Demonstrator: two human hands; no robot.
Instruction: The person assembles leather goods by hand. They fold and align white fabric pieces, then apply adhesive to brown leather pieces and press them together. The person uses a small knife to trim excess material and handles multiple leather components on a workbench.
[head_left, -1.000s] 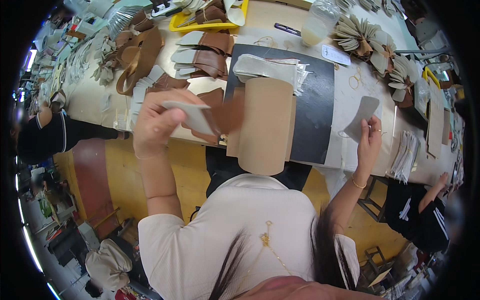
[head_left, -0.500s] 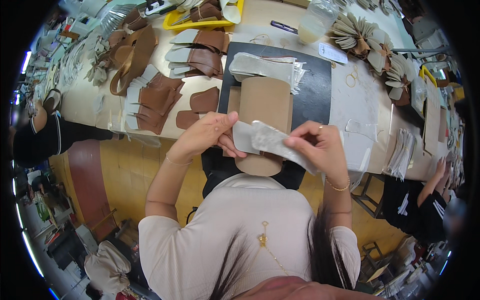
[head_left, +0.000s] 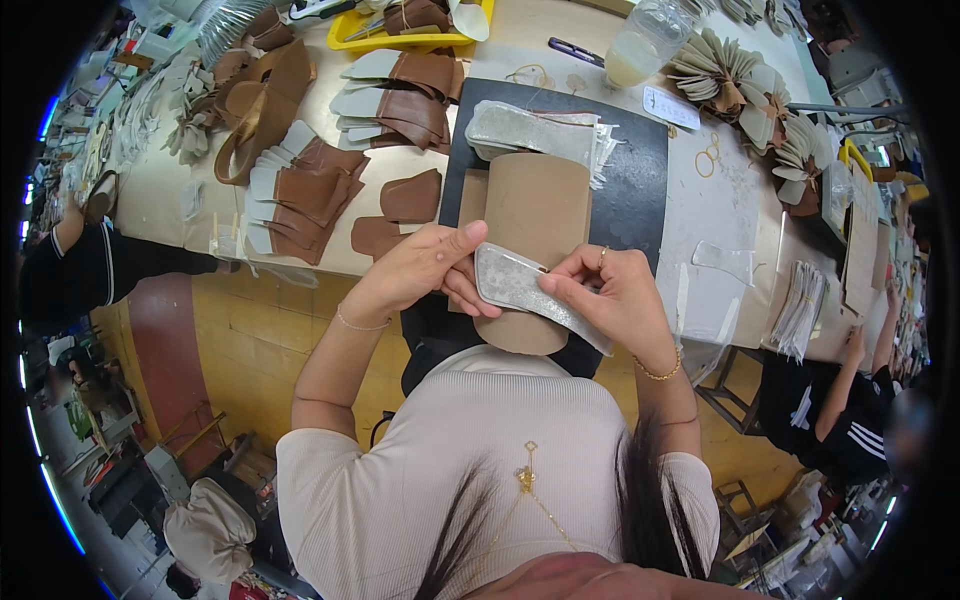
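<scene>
A shiny silver-grey shaped piece (head_left: 520,284), long and slightly curved, lies over a paler flat piece whose rim just shows along its edge. My right hand (head_left: 612,290) pinches its upper right edge between thumb and fingers. At the left end, my left hand (head_left: 436,268) grips the pieces with its fingers curled against the edge, thumb pointing up. Both hands are over a brown rounded block (head_left: 540,205). Behind the block, a stack of similar grey pieces (head_left: 530,128) rests on a black board (head_left: 630,190).
Fanned brown leather pieces (head_left: 305,200) lie on the table to the left, near a brown strap (head_left: 270,100). A yellow tray (head_left: 400,40) and a plastic bottle (head_left: 640,50) stand at the back. Fanned grey pieces (head_left: 705,75) sit far right. Co-workers are at both sides.
The silver-grey piece has moved left, over the pale piece at my left hand, and now covers nearly all of it. My right hand has shifted slightly left with it.
</scene>
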